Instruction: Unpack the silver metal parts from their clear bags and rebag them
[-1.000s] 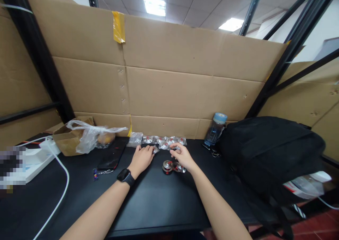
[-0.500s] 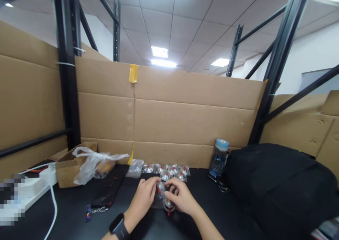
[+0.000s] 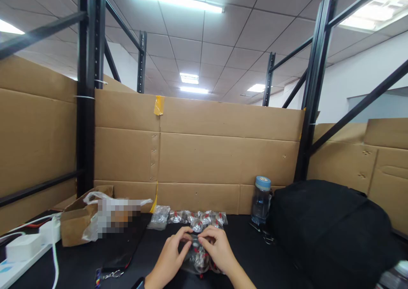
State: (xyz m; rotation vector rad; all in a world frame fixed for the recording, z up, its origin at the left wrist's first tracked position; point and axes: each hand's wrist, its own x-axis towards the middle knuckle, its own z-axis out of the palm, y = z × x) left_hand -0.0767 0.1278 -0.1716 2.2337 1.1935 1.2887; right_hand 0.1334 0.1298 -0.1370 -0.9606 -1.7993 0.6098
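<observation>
Low in the middle of the view, my left hand (image 3: pixel 168 257) and my right hand (image 3: pixel 216 248) meet over a small clear plastic bag (image 3: pixel 196 259) with shiny metal discs and red bits inside. The fingers of both hands pinch the bag's top edge. The bag rests on or just above the black table (image 3: pixel 255 263). Behind my hands, a row of several similar small bags of silver and red parts (image 3: pixel 197 219) lies along the foot of the cardboard wall (image 3: pixel 204 153).
A blue-capped water bottle (image 3: pixel 261 199) and a large black backpack (image 3: pixel 331 229) stand at the right. At the left are a brown box with a plastic bag (image 3: pixel 81 221), a phone (image 3: pixel 127 246) with keys (image 3: pixel 106 275), and a white power strip (image 3: pixel 22 253). Black rack posts (image 3: pixel 86 93) rise on both sides.
The camera has tilted up, so my hands sit lower in the view. My hands have come together from apart and taken hold of the small bag of metal parts.
</observation>
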